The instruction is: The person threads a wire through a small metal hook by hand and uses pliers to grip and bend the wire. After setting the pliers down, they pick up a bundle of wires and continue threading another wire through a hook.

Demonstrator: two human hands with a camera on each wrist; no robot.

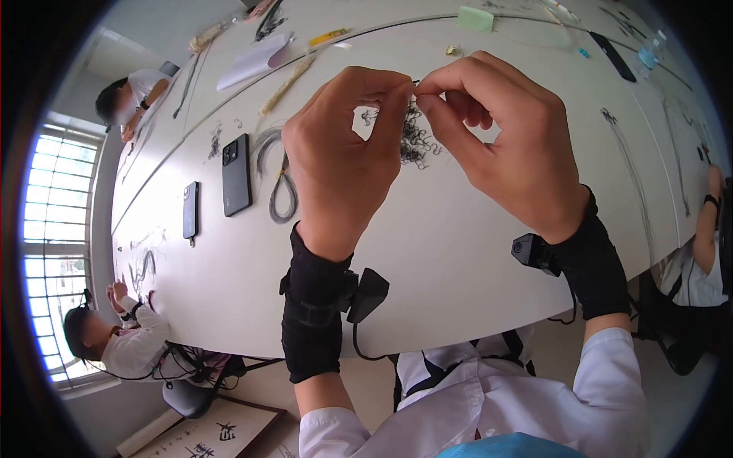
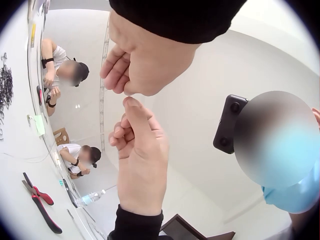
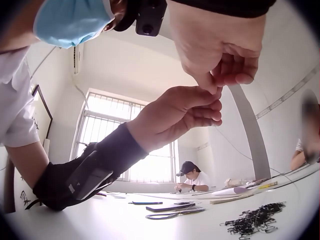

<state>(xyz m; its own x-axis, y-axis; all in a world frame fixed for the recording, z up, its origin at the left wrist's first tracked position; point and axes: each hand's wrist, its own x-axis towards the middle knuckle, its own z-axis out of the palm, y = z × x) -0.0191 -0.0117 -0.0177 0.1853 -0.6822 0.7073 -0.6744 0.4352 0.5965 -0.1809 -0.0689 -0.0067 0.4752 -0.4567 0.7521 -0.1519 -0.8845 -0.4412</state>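
Note:
Raised over the white table, my left hand and right hand meet at their fingertips. Each pinches with thumb and forefinger at a tiny dark piece of wire, mostly hidden by the fingers. In the right wrist view, a thin strand trails down from the joined fingertips of the right hand and left hand. Below them on the table lies a pile of small bent black wire pieces, also seen in the right wrist view as a dark heap.
Left of the hands lie a coiled bundle of wire, a large phone and a smaller phone. Red-and-black pliers rest on the table. A water bottle stands far right. Other people sit around the table.

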